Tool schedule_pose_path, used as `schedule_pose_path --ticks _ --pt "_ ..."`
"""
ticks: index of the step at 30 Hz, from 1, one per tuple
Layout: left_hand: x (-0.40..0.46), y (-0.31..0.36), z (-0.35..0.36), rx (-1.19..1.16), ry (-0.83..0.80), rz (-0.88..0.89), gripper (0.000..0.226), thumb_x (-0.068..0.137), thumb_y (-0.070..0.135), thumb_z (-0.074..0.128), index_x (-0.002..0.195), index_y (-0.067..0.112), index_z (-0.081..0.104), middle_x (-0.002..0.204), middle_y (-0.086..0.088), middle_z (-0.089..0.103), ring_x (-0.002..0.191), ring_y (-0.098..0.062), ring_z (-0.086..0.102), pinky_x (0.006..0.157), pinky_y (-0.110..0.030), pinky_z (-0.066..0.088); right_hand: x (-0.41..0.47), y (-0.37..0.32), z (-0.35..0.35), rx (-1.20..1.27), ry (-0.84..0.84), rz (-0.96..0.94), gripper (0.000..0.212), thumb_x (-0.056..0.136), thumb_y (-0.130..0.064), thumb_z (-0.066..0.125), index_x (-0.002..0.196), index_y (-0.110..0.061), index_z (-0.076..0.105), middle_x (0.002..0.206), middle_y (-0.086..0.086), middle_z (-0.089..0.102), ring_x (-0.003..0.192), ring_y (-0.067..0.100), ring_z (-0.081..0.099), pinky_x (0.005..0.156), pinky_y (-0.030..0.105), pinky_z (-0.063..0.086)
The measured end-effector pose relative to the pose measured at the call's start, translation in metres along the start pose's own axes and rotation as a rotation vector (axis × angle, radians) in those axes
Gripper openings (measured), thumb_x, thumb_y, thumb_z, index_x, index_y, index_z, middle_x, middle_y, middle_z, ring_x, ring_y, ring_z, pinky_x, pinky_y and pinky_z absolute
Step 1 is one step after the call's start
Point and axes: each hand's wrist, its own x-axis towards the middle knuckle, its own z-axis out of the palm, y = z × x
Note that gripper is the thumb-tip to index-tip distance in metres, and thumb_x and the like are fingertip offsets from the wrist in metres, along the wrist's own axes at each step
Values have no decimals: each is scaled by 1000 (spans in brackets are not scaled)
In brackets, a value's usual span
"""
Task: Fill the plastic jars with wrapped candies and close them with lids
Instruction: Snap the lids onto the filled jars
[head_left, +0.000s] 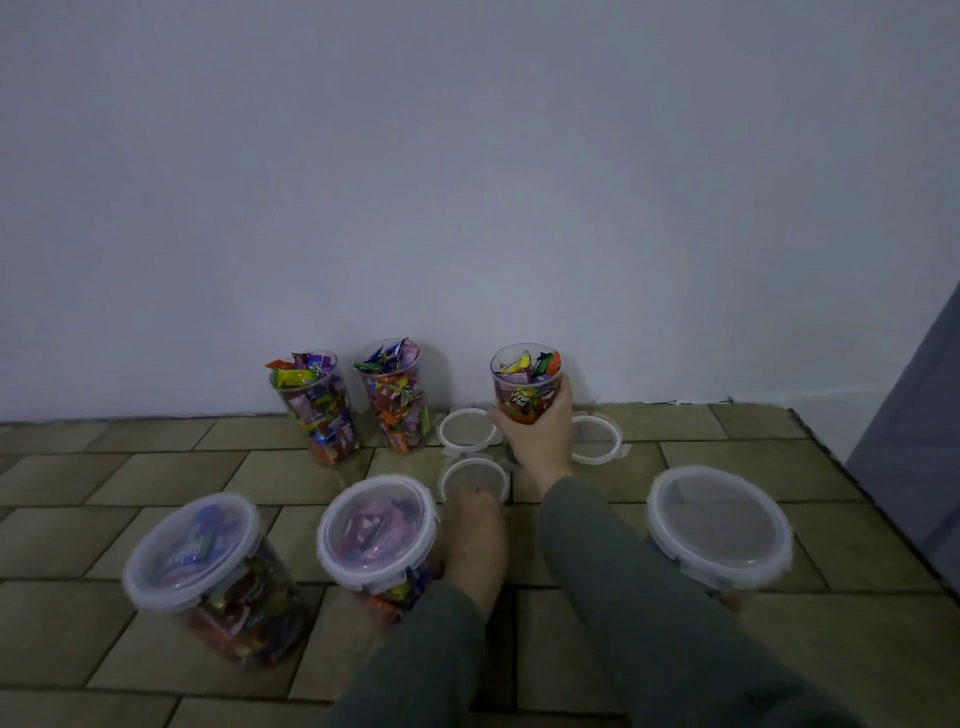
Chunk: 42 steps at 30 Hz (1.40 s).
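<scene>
Candy-filled and uncapped, a plastic jar (527, 387) stands at the back of the tiled surface (675, 623), close to the pale wall (467, 182), with the right hand (540, 431) wrapped around its lower body, thumb on the left side and fingers curled over the front. Bright wrappers poke above its rim. Three loose lids lie flat around it: one (466, 428) just to its left, one (597, 439) just to its right, partly behind the hand, and a third (474, 478) nearer the person. The left hand (475, 540) reaches to the near edge of that third lid with fingertips touching or just over it; whether it is gripping cannot be told through the blur. Further left at the back, two more open jars (317, 408) and (397, 397) stand side by side, both heaped with candies. In the near row, three jars carry lids: one at far left (208, 571), one at centre (379, 535) just beside the left wrist, and one at right (719, 525) beyond the right sleeve (649, 597). A grey cloth-like edge (919, 415) shows at far right.
</scene>
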Motion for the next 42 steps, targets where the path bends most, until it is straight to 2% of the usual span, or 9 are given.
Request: schedule_pose_path --ticks 3,7,9,20,23,28,33,37,42 --pt "0 -2 -3 84 -14 -6 32 102 28 37 111 9 62 102 -7 61 83 -19 56 62 -29 36 7 8 1 -12 -10 -37 99 68 -23 86 147 -15 27 141 3 43 129 16 44 104 27 42" --pt "-12 4 -7 204 30 126 30 100 11 37 128 8 48 131 -14 48 119 -27 47 96 -32 39 6 14 -6 -67 -36 -73 97 68 -28 87 145 -15 29 139 4 43 128 16 44 105 33 44" --pt "-16 7 -14 273 99 157 32 99 10 30 127 9 45 129 -15 48 119 -30 45 101 -37 36 4 15 -14 -105 -47 -81 97 66 -27 87 143 -15 31 137 4 44 126 16 45 105 33 44" --pt "-72 69 -100 294 323 539 22 81 19 47 94 13 63 90 -9 58 80 -29 59 69 -36 42 -52 13 -68 -180 -47 -120 76 62 -36 84 123 -22 41 118 2 50 107 18 55 90 34 51" --pt "-70 73 -114 51 160 595 20 91 13 47 110 10 54 103 -9 48 97 -31 50 73 -33 30 -73 12 -78 -205 -119 -113 74 52 -51 81 113 -37 43 108 -10 57 99 14 59 87 40 53" --pt "-56 76 -111 -162 -67 476 16 100 26 43 96 14 53 101 -10 59 97 -29 56 76 -32 39 -116 11 -87 -104 -261 -83 90 46 -65 83 122 -36 45 118 -14 59 110 4 57 95 34 51" --pt "-48 73 -105 -61 7 375 31 100 32 42 116 14 60 118 -14 55 113 -31 50 98 -37 38 -135 6 -91 -124 -296 -122 86 52 -57 84 127 -42 45 123 -19 57 117 0 53 101 32 48" --pt "-52 70 -99 -206 -80 282 33 101 37 42 112 12 59 107 -6 62 98 -23 55 77 -28 37 -140 4 -91 -152 -258 -92 98 46 -56 84 130 -41 36 127 -15 50 121 6 49 102 34 47" --pt "-53 67 -97 -192 -24 243 31 101 37 42 104 13 61 99 -7 68 87 -22 56 73 -27 37 -139 6 -90 -207 -240 -95 99 45 -60 85 128 -43 33 127 -13 47 118 6 50 99 36 49"
